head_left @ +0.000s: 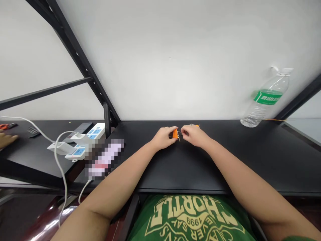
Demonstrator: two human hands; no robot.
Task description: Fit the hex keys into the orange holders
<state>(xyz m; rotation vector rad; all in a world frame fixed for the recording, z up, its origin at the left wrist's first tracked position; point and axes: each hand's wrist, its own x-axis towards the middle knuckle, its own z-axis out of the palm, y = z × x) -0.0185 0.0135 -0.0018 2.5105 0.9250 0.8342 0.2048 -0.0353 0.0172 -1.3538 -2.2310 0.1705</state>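
Over the middle of the black table, my left hand (164,138) is closed around an orange hex key holder (175,134). Several short metal ends stick out of its right side, one angled downward. Just to the right, my right hand (193,135) is pinched on a thin metal hex key (179,132) beside the holder; its far end is hard to make out. Behind the right hand, a second orange piece (197,126) with a row of metal keys lies partly hidden on the table.
A clear bottle (267,97) leans at the back right. On the left are a white power strip (96,132) with plugs and cables, a blurred-out phone-like object (106,159) and a black metal post (107,118). Another person's hand (7,139) shows at the far left.
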